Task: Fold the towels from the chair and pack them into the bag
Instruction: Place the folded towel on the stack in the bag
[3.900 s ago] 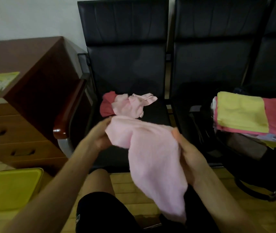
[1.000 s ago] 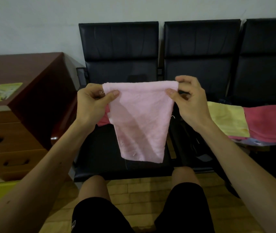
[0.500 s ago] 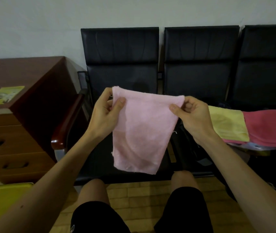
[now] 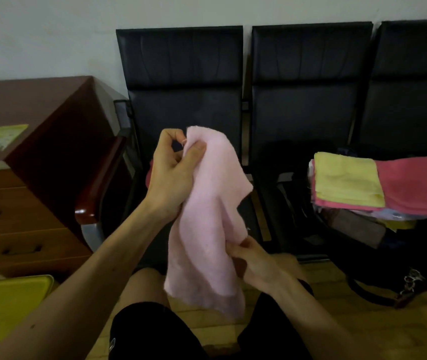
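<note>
Both hands on pale pink towel (image 4: 207, 229), hanging above the knees before the left black chair (image 4: 181, 81) | left hand (image 4: 173, 175) pinching top corner, thumb against fingers | right hand (image 4: 256, 263) gripping lower right edge, fingers closed | folded yellow towel (image 4: 347, 180) and red towel (image 4: 412, 185) stacked atop black bag (image 4: 363, 255), right

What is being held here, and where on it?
The pink towel: left hand pinches a top corner, right hand grips its lower right edge.
</note>
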Demonstrator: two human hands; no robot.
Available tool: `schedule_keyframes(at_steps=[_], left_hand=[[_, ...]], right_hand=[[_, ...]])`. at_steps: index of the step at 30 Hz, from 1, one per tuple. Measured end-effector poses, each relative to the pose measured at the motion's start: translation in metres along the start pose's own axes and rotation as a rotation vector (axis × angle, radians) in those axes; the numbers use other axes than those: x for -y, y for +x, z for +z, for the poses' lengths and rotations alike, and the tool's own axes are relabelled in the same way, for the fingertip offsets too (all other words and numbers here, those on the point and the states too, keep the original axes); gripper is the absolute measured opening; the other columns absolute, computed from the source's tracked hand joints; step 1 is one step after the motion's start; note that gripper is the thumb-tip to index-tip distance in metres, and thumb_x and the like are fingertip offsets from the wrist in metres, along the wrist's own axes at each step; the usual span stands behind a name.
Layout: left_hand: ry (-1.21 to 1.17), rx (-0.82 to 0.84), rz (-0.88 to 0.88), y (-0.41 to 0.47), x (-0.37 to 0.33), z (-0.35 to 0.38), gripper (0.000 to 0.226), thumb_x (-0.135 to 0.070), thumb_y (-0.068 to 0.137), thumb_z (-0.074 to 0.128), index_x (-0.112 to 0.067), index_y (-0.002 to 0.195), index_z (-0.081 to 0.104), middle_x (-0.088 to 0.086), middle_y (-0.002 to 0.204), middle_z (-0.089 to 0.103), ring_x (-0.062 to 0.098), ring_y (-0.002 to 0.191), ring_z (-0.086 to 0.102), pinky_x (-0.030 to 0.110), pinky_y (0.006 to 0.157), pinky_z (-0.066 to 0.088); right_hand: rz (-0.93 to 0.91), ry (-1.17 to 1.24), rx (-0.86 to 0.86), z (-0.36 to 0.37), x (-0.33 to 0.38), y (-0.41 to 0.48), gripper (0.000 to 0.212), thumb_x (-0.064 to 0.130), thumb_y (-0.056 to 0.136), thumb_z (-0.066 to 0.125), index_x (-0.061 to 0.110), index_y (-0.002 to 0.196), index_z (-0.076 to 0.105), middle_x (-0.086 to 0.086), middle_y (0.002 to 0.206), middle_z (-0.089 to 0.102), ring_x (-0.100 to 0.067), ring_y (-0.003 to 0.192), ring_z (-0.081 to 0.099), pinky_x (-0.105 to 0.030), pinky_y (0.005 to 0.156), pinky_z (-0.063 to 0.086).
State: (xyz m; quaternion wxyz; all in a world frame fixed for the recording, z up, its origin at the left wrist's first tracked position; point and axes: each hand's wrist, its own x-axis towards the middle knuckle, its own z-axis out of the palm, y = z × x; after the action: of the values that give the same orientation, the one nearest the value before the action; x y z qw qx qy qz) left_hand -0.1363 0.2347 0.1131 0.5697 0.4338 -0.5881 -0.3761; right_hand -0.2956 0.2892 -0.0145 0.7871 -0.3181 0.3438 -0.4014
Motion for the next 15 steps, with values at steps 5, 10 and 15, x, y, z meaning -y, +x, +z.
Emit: schedule_keyframes(at_steps=[5, 10, 15], left_hand=[[0.041, -0.156, -0.069, 0.004, 0.010, -0.021, 0.014, -0.022, 0.098, 0.060, -0.024, 0.097, 0.047, -0.005, 0.093, 0.059, 0.005, 0.074, 0.062, 0.025, 0.067, 0.057], [-0.199, -0.110, -0.648, 0.004, 0.070, -0.049, 0.027, -0.016, 0.099, 0.057, -0.001, 0.122, 0.057, 0.020, 0.115, 0.065, 0.023, 0.088, 0.067, 0.032, 0.064, 0.059], [-0.704, 0.134, -0.846, -0.040, 0.103, -0.031, 0.059, -0.052, 0.101, 0.043, -0.009, 0.139, 0.056, 0.017, 0.141, 0.057, 0.034, 0.133, 0.049, 0.048, 0.117, 0.030]], right_hand=[[0.008, 0.164, 0.053, 0.002, 0.008, -0.012, 0.063, 0.026, 0.062, 0.092, 0.007, 0.118, 0.070, -0.016, 0.115, 0.069, -0.031, 0.107, 0.067, -0.042, 0.087, 0.054], [-0.171, 0.231, 0.133, 0.017, 0.047, -0.028, 0.053, 0.030, 0.069, 0.087, 0.009, 0.115, 0.073, -0.015, 0.125, 0.067, -0.027, 0.115, 0.065, -0.038, 0.086, 0.056], [-0.118, 0.216, -0.034, 0.027, 0.054, -0.029, 0.038, 0.037, 0.084, 0.059, 0.010, 0.104, 0.078, -0.015, 0.117, 0.070, -0.026, 0.106, 0.070, -0.035, 0.078, 0.059]])
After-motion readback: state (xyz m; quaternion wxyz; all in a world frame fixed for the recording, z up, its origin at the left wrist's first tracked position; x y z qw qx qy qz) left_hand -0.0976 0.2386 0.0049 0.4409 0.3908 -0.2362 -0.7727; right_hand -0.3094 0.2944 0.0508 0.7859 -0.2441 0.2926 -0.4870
